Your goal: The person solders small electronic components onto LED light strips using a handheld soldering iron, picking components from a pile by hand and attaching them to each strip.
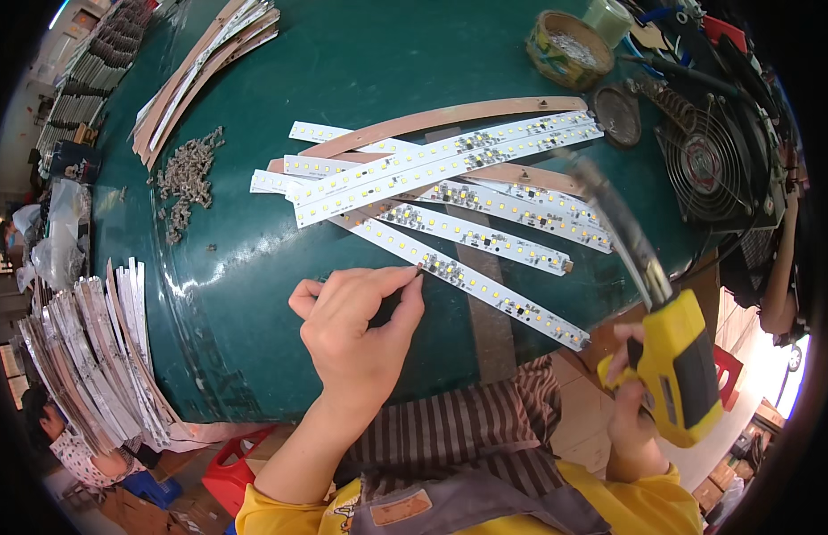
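Currently pinching a small brown piece (419,268) between thumb and forefinger of the left hand (352,325), near the centre of the frame, right at the lower edge of a white LED strip (485,287). Touching it or just above: cannot tell. Also grasping a yellow-and-black gun-shaped tool (677,374) in the right hand (632,419), lower right of the frame. Aiming its blurred metal barrel (641,259) toward the upper left, over the right part of a fanned heap of LED strips (450,169) in mid-frame. Working over a green table (254,321), with a pile of grey-brown pieces (189,174) at left, bundled strips (204,67) at upper left, and stacked strips (93,357) at lower left. Facing a basket (552,71) at upper right, with a black fan (704,160) below, farther right.
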Demonstrator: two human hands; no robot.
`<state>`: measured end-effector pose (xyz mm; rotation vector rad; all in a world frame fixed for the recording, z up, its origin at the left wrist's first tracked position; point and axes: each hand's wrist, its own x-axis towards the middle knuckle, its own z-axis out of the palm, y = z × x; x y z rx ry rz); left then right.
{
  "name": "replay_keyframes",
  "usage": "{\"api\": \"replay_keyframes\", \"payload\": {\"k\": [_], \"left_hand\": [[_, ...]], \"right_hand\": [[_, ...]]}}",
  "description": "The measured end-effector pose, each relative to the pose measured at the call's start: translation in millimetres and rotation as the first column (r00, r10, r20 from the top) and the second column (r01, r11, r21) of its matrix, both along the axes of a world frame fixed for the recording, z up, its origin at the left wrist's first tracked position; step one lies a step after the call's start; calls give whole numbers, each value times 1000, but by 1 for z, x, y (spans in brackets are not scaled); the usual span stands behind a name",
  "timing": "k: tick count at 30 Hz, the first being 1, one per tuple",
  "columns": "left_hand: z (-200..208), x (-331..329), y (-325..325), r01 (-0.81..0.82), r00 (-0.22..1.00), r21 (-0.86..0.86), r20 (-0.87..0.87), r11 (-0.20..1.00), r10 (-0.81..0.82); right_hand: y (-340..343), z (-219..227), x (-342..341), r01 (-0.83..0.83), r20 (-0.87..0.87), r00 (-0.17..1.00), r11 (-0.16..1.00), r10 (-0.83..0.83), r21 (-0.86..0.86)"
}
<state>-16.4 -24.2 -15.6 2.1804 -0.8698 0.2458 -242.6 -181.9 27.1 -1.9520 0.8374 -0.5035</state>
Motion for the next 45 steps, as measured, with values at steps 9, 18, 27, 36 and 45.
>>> {"api": "replay_keyframes", "payload": {"k": [9,18,27,36,45], "left_hand": [[-2,3,3,8,1000,-33,-25,999,-9],[-3,2,2,5,1000,-45,-27,999,-7],[-3,1,2,10,999,-58,-38,998,-13],[-3,3,4,24,998,-78,-56,997,-28],[24,16,21,19,999,65,-30,998,-17]], "right_hand": [[9,-2,10,-360,-50,933,929,357,-81],[18,3,8,-133,-97,982,954,164,270],[9,-2,2,-271,-105,951,947,291,172],[4,-17,-16,-203,-46,979,976,200,-78],[-11,-34,19,-134,-162,985,872,64,-470]]}}
